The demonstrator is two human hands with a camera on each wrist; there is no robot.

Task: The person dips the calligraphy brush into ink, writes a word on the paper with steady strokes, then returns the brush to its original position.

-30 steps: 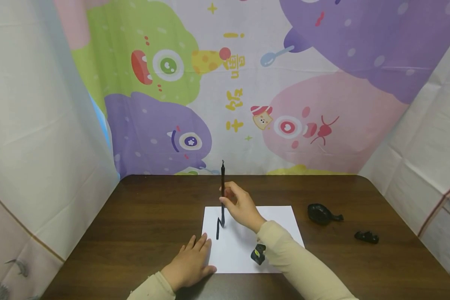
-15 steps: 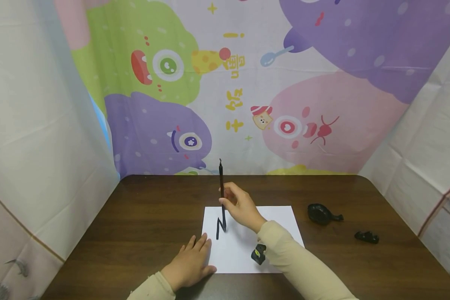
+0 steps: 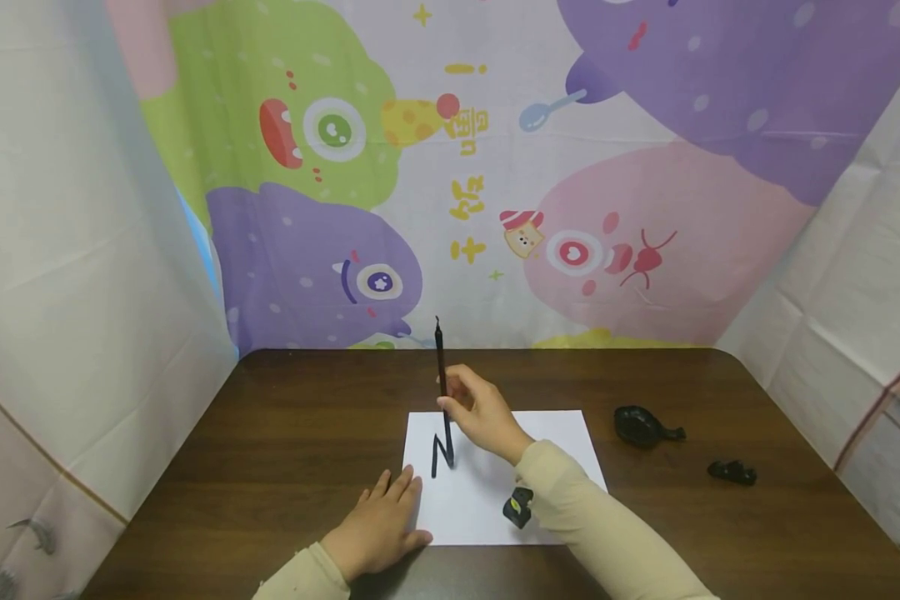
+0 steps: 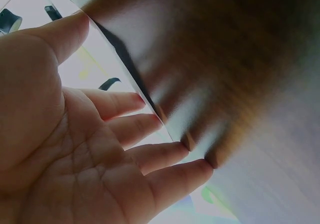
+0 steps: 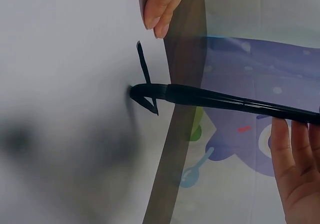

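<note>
My right hand (image 3: 484, 414) pinches a black writing brush (image 3: 441, 358), held nearly upright with its top leaning slightly left. In the right wrist view, the bent tip of the brush (image 5: 215, 98) touches white paper (image 5: 75, 58) at the end of a black ink line (image 5: 143, 61). That line forms an N-like zigzag on the left part of the sheet (image 3: 480, 517) in the head view. My left hand (image 3: 378, 525) lies flat at the sheet's left edge, fingers straight and slightly spread. Its palm (image 4: 80, 144) shows in the left wrist view.
A black dish with a short handle (image 3: 639, 427) stands on the brown table (image 3: 285, 433) right of the paper. Beyond it lies a small humped black piece (image 3: 732, 472). A small black device (image 3: 517, 508) shows beside the right sleeve. A cartoon curtain (image 3: 480, 308) hangs behind.
The brush tip has moved slightly down and right, lengthening the slanting ink stroke, while the brush's top has tilted left. My left hand has stayed in place.
</note>
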